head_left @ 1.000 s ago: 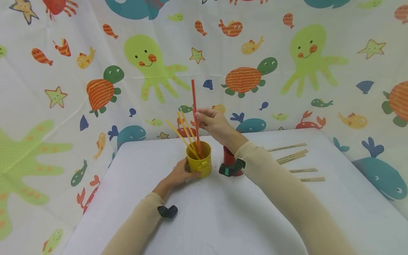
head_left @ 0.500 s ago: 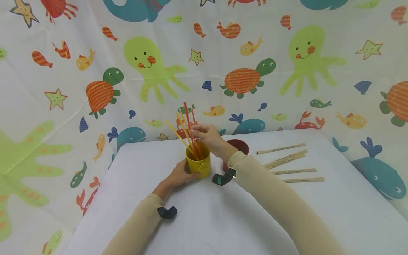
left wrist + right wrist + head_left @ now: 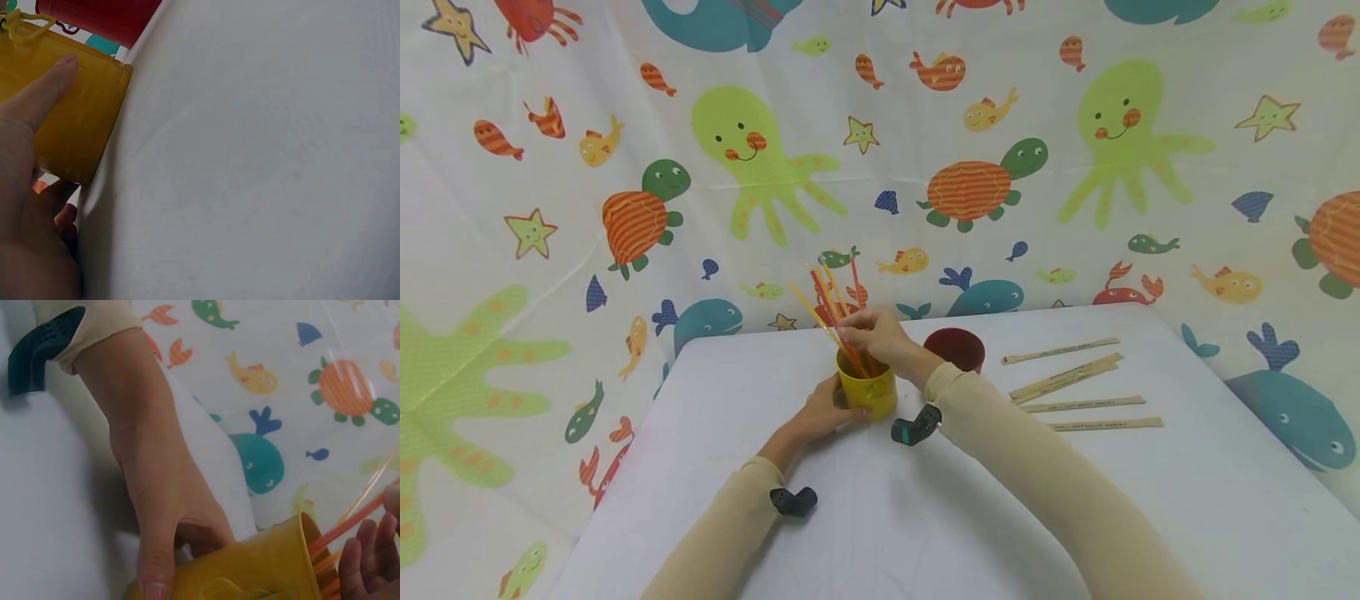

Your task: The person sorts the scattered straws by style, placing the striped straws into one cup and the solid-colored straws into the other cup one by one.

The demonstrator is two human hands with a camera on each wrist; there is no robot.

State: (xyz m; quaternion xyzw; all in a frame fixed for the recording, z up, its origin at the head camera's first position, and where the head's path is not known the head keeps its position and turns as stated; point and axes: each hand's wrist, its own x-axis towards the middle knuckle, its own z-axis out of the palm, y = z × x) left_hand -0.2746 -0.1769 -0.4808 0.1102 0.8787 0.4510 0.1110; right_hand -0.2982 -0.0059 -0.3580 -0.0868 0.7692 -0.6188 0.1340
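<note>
yellow all round, the bucket (image 3: 871, 403) stands on a white table (image 3: 700, 467) at six o'clock, just below the middle of the head view. the left hand (image 3: 822, 412) is clamped on its lower wall from nine o'clock, thumb along the front. from just past twelve the right hand (image 3: 883, 337) reaches over the rim, thumb and fingers together in a pinch on a red stick (image 3: 822, 291), whose upper end points to eleven o'clock. yellow sticks (image 3: 811, 309) lean the same way, and a second red stick (image 3: 856, 279) rises nearer twelve; all of them go down into the bucket. a dark red pail (image 3: 955, 348) stands near, apart from the bucket, at its two o'clock. tan printed strips (image 3: 1060, 350) lie farther off at three. behind hangs a cloth (image 3: 850, 179) printed with sea animals.

in the left wrist view the bucket fills ten o'clock, the left hand wrapped on it from nine to eight, and the pail shows at eleven.

in the right wrist view the bucket lies at five o'clock, gripped by the left hand from seven. at four, the right hand's fingers curl beside the mouth; the frame edge cuts off the pinch, so i cannot tell its exact hold there.
</note>
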